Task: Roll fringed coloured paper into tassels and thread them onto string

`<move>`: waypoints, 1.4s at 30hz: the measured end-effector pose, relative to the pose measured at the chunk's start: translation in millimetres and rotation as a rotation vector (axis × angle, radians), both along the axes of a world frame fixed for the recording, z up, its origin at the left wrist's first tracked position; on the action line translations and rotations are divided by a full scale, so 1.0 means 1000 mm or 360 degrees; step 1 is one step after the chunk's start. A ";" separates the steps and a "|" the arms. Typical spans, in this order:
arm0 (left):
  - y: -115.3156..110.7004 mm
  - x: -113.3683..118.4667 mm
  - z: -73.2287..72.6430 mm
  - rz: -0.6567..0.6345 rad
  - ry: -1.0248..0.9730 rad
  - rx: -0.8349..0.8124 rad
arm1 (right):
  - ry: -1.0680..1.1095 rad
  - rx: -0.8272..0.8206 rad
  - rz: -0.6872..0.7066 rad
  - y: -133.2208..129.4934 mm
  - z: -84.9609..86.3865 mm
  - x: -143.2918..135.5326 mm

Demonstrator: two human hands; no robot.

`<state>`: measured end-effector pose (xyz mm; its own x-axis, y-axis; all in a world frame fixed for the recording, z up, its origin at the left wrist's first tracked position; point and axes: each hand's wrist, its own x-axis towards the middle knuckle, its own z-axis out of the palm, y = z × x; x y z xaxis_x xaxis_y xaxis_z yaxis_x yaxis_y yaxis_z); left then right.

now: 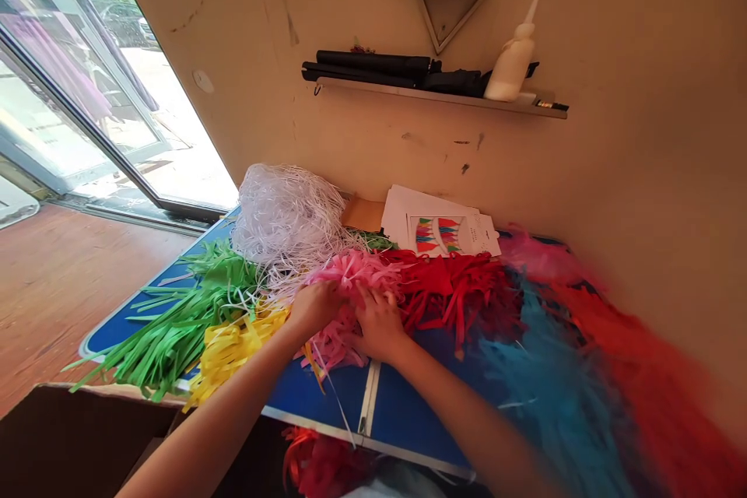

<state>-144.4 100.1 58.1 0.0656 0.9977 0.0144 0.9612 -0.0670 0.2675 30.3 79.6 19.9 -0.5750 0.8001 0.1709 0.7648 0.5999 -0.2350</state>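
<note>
Both my hands work in a bunch of pink fringed paper tassels (pixel 362 268) near the middle of the table. My left hand (pixel 318 306) is closed on the pink paper, its fingertips partly hidden in the strips. Close beside it, my right hand (pixel 380 323) has its fingers bent and closed on the same bunch. Yellow tassels (pixel 233 346) lie under and left of my left forearm, with green tassels (pixel 169 327) beyond them. Red tassels (pixel 452 288) spread to the right of my right hand.
Shredded white paper (pixel 289 210) is heaped behind the tassels on the blue folding table (pixel 408 397). Printed cards (pixel 443 229) lie by the wall. Blue tassels (pixel 554 373) and orange-red ones (pixel 654 373) cover the right end. A cardboard box (pixel 75 436) stands front left; a shelf (pixel 443 93) holds a glue bottle (pixel 512 66).
</note>
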 end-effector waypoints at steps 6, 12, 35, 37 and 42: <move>0.016 -0.012 0.035 0.0167 0.0118 0.0085 | -0.0187 -0.0029 0.0028 -0.007 -0.002 0.006; 0.041 -0.018 0.108 0.0480 0.0170 0.0455 | -0.0228 0.0057 0.0031 -0.016 -0.007 0.000; -0.114 0.114 -0.030 -0.0700 -0.0099 0.0758 | 0.3592 -0.1547 -0.0613 -0.087 0.005 0.060; -0.117 0.115 -0.040 -0.0740 -0.0066 0.0721 | 0.3612 -0.1499 -0.0680 -0.077 0.008 0.088; -0.116 0.113 -0.063 -0.0820 -0.0094 0.0652 | 0.2962 -0.0557 -0.1464 -0.084 0.003 0.176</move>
